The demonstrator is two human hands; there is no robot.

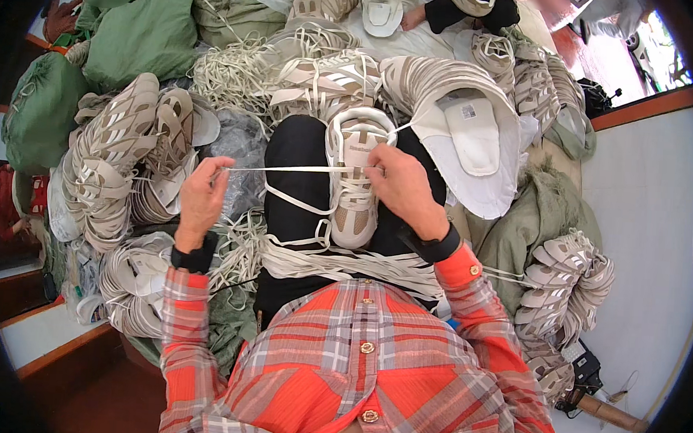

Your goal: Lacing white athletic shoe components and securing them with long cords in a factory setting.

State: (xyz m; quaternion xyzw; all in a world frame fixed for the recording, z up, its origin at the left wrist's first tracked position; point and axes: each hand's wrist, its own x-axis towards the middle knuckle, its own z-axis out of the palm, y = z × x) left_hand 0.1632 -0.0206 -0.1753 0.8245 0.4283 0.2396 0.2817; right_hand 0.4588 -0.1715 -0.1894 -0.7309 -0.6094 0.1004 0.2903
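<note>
A beige and white shoe upper [353, 213] lies lengthwise on my lap between my black-trousered legs, its front toward me. Crossed laces run over its lower half. My left hand [203, 196] is off to the left, thumb and fingers pinched on the end of a cream shoelace [290, 169]. That lace stretches straight and taut across to the shoe. On the shoe's right side, my right hand [405, 184] bends its fingers in at the eyelets; whatever they pinch there is mostly hidden. Another lace length loops loosely left of the shoe over my leg.
A bundle of cream laces [336, 267] lies across my lap. Nested stacks of shoe uppers stand left [110, 161] and right [566, 283], with a white-lined stack [476, 137] ahead. Green sacks [140, 45] are piled far left. Another person's hand [412, 18] shows at the top.
</note>
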